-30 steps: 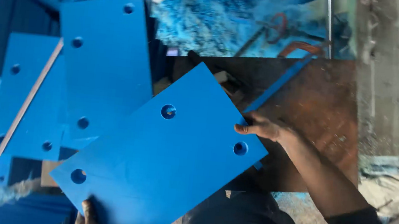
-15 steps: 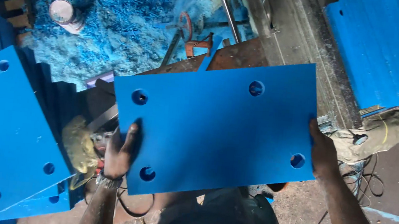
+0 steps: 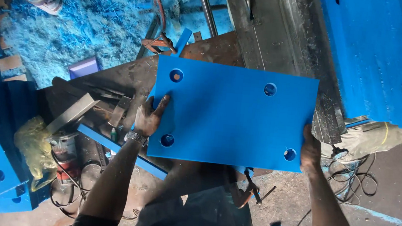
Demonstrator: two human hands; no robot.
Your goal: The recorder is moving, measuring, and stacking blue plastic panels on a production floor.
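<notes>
Two hands grip a blue plate (image 3: 230, 113) over a rusty workbench (image 3: 115, 82): left hand (image 3: 150, 115) fingers spread on its edge, right hand (image 3: 310, 150) curled around the opposite edge. Blue shavings (image 3: 87, 13) litter the floor beyond the fingers.

A flat blue plate (image 3: 230, 113) with four round holes near its corners fills the centre of the frame, held level over a rusty brown worktable (image 3: 115, 82). The left hand (image 3: 150, 117) grips its left edge, the right hand (image 3: 310, 149) its lower right corner. Blue shavings (image 3: 87, 13) cover the upper left.
</notes>
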